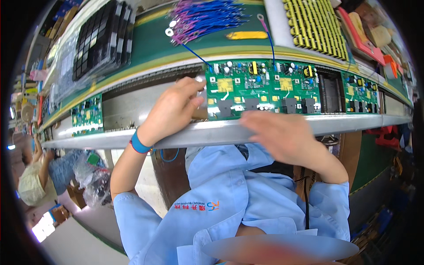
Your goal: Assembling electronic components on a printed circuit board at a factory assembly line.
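One circuit board [248, 91] beside left fingers [197, 85]

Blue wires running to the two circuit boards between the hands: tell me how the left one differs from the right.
The left wire slants up to the left; the right wire runs nearly straight up the picture. The left wire's ring end lies by the pile of wires, while the right wire passes the right end of a yellow object. Both are blue with a pinkish-purple sleeve and ring end.
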The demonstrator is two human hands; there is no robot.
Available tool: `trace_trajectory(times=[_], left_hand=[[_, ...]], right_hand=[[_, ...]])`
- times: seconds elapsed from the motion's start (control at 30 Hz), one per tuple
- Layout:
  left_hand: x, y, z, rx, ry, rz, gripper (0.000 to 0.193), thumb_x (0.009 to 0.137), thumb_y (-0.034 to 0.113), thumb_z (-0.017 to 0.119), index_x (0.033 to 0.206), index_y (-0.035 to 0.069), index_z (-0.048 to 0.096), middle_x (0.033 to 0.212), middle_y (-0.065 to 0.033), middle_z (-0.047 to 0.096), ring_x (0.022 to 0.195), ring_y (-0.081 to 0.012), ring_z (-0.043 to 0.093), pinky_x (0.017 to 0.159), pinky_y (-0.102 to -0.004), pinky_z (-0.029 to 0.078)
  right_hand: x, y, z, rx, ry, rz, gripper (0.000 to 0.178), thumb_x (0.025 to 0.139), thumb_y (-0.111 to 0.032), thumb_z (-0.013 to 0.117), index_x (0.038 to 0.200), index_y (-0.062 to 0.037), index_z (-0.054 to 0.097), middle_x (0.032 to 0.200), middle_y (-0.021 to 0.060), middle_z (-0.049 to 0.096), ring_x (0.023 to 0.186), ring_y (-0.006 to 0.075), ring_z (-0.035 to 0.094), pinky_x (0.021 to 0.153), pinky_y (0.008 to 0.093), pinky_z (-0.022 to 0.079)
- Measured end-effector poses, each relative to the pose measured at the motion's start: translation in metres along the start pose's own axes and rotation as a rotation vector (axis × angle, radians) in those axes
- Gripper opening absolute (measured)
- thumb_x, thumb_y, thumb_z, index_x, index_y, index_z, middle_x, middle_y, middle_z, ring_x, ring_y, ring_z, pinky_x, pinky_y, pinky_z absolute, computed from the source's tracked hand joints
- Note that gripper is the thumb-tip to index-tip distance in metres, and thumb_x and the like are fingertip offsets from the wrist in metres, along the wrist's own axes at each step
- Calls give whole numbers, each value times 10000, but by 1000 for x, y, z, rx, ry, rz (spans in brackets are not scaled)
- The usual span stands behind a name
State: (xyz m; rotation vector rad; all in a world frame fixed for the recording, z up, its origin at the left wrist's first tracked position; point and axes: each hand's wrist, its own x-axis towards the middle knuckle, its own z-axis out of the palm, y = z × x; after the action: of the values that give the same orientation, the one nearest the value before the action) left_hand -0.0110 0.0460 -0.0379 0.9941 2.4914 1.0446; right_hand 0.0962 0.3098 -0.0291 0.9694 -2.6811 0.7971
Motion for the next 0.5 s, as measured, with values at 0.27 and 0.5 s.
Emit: trace_trajectory(times=[0.27, 0.5], left_hand=[[41, 27, 32, 83, -151, 160, 400, 827, -7, 616, 1223, -22, 561, 1093, -193, 591, 983, -388, 586, 829, -413, 493], [63, 32, 53, 73, -163, 283, 451, 837, 5, 610, 1280, -4, 524, 1155, -189, 567, 961, -376, 598, 828, -401, 506]], right_hand=[[12, -20, 34, -386, -86, 52, 445, 749, -156, 597, 1181, -49, 607, 997, 39, 625, 644, 115, 612, 478, 255, 472], [-1, -13, 25, -502, -147, 309, 367, 759, -138, 591, 1109, -29, 599, 784, 16, 563, 529, 128, 604, 433, 272, 457]])
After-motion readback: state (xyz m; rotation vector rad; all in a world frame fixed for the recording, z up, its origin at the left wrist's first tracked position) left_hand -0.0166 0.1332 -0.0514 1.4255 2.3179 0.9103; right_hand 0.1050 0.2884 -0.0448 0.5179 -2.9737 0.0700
